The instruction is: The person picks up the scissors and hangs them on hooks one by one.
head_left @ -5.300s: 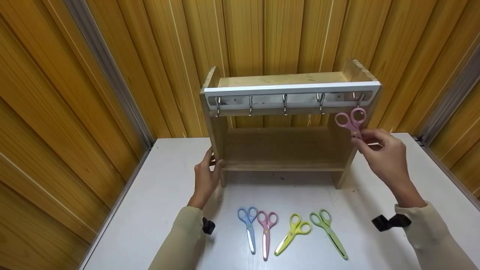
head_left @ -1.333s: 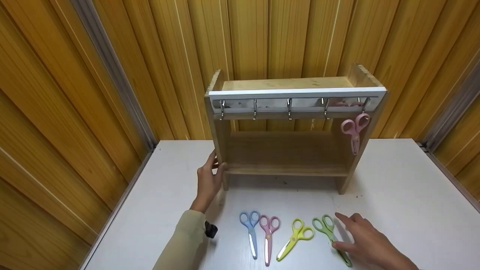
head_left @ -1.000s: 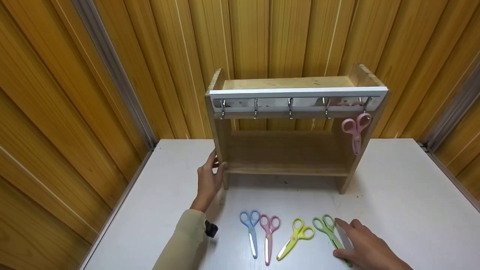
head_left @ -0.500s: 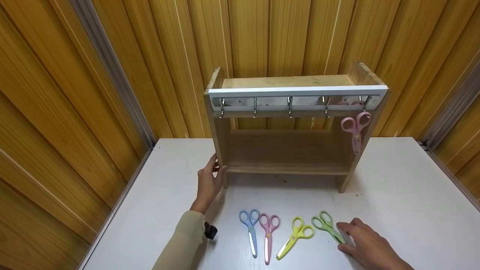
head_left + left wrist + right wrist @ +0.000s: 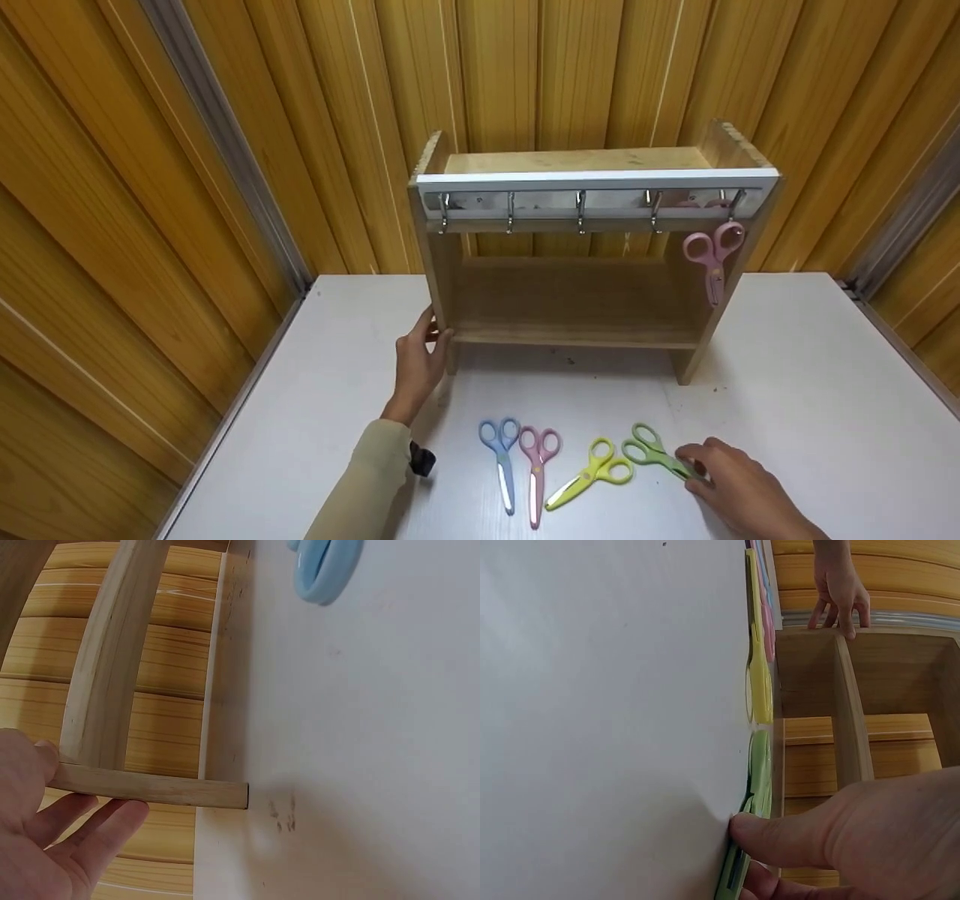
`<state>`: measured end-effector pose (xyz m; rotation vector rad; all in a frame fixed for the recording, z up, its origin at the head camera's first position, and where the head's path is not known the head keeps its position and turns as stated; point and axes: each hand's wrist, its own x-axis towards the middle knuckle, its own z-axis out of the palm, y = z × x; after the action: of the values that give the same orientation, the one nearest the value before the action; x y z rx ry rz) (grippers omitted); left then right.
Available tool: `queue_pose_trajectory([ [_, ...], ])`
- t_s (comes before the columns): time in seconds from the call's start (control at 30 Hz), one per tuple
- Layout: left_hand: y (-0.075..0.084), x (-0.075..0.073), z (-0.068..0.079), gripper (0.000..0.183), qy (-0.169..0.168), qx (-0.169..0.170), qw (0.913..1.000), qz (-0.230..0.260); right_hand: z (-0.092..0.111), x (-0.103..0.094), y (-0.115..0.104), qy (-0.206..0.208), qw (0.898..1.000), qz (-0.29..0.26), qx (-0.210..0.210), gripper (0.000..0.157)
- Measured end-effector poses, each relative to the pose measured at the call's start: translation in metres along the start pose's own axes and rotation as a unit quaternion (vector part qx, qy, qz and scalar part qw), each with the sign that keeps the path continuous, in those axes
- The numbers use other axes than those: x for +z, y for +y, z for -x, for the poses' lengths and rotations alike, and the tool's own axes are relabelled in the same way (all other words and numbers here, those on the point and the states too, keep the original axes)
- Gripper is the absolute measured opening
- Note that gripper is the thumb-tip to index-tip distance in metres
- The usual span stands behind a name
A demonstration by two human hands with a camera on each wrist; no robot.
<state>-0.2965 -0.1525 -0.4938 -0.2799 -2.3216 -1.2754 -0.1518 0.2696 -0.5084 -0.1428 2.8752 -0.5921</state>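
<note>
My right hand pinches the blades of the green scissors between thumb and fingers, low at the table. Their handles point left, right at the handles of the yellow scissors. With thumb in front and fingers behind, my left hand grips the left side panel of a wooden shelf. Pink scissors hang by one handle loop from the rightmost hook of the shelf's metal rail. Blue scissors and another pink pair lie side by side on the table.
The shelf stands on a white table, before a wood-patterned wall. Several bare silver hooks, one of them a middle hook, line the rail left of the hanging scissors. Grey metal strips run along the wall corners.
The right hand let go of the pink scissors on the rightmost hook and came down to the green scissors, which have turned leftward. The yellow scissors shifted slightly. The left hand stays at the panel.
</note>
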Motion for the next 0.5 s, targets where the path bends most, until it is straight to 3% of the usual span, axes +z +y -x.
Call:
queue_pose_trajectory([
  [0.27,-0.0016,0.0001,-0.0013,0.051,0.008,0.020,0.9996,-0.020,-0.0014,-0.0008,0.0007,0.006,1.000,-0.013,0.003,0.034],
  [0.5,0.0005,0.0013,-0.0011,0.053,0.001,0.001,0.9998,-0.018,-0.0036,-0.0010,0.0014,-0.006,1.000,-0.014,0.010,0.034],
])
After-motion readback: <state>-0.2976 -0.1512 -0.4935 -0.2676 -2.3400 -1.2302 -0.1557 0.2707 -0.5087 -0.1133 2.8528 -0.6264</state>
